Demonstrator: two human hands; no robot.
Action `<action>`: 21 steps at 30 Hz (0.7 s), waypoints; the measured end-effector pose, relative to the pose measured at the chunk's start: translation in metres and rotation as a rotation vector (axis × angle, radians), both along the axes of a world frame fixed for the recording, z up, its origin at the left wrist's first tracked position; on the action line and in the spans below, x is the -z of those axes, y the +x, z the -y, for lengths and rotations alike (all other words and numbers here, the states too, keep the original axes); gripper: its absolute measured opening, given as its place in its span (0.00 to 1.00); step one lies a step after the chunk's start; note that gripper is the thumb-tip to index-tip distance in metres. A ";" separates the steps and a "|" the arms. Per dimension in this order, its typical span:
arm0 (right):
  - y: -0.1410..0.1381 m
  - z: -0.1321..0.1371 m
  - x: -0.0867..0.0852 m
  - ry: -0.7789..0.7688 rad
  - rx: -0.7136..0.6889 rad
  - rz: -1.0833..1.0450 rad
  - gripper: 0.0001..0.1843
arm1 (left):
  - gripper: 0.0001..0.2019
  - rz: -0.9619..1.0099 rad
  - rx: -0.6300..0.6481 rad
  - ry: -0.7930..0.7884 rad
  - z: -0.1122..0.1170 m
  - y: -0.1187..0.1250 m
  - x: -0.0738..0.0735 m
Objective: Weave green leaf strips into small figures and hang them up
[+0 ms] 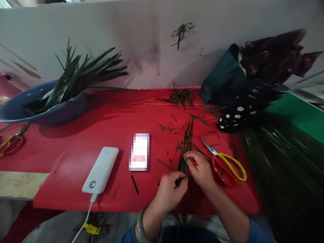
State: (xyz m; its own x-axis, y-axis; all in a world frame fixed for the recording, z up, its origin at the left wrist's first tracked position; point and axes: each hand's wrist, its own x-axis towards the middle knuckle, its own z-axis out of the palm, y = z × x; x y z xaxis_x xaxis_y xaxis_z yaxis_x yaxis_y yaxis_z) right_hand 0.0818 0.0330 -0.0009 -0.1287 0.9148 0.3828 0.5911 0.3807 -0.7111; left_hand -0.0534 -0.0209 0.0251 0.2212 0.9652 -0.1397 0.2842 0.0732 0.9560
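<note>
Long green leaf strips [186, 145] lie pointing away from me over the red tabletop, their near ends between my two hands. My left hand [170, 190], with a pale green bangle at the wrist, pinches them low down. A little farther up and to the right, the fingers of my right hand [199, 168] are closed on the same strips. Just right of that hand rest scissors [225, 165] with one yellow and one red handle, blades partly apart. Small leaf scraps [170, 128] are scattered around the strips.
A blue basin [60, 113] of long leaves stands at the back left, with more scissors [14, 143] beside it. A white power bank [101, 170] and a phone [139, 152] lie left of my hands. Dark purplish leaves [270, 57] and dark plastic [283, 168] occupy the right.
</note>
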 end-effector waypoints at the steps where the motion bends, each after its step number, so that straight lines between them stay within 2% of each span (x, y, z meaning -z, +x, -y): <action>1: -0.001 -0.001 0.001 -0.004 0.001 0.013 0.07 | 0.10 -0.028 0.016 0.003 0.000 -0.003 0.000; 7: -0.003 -0.002 0.005 0.030 -0.075 0.060 0.09 | 0.08 -0.128 0.021 -0.043 0.002 -0.012 0.006; 13: -0.005 -0.002 0.013 -0.038 -0.130 0.054 0.09 | 0.06 -0.111 0.055 -0.081 0.001 -0.015 0.018; 17: -0.003 -0.004 0.014 -0.059 -0.151 0.065 0.09 | 0.05 -0.092 0.013 -0.069 0.002 -0.011 0.029; 21: -0.002 -0.006 0.017 -0.080 -0.156 0.083 0.09 | 0.05 -0.076 -0.034 -0.100 0.002 -0.006 0.032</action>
State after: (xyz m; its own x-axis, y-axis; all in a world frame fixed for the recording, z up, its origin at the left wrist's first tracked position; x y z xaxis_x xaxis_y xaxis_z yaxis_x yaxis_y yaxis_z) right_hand 0.0800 0.0390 -0.0175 -0.2991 0.9084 0.2922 0.5872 0.4165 -0.6941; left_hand -0.0598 -0.0232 -0.0073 0.1741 0.9522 -0.2510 0.3511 0.1781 0.9193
